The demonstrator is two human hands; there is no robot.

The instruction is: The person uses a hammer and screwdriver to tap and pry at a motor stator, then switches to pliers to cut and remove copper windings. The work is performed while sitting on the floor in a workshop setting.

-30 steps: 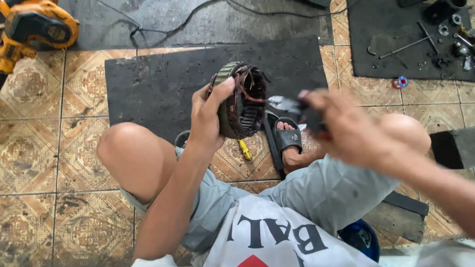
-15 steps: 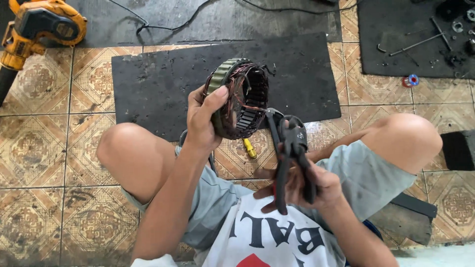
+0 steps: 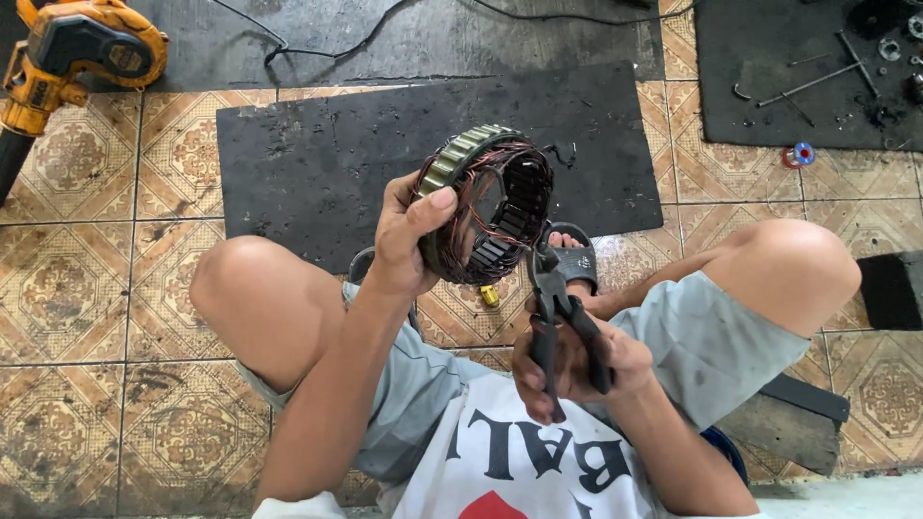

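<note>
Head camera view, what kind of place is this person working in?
Probably an informal repair workshop on a tiled floor: the left hand holds a copper-wound motor stator, the right hand holds pliers, and a yellow blower lies nearby.

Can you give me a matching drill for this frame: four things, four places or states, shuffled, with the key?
Things:
1. stator ring
2. pliers
3. yellow power tool
4. dark mat

Places or states:
A. top left, on the floor
B. flat on the tiles, beyond the knees
C. in the right hand, tips at the windings
D. held up in the left hand

Pairs: 1-D, 2-C, 3-A, 4-B
</note>
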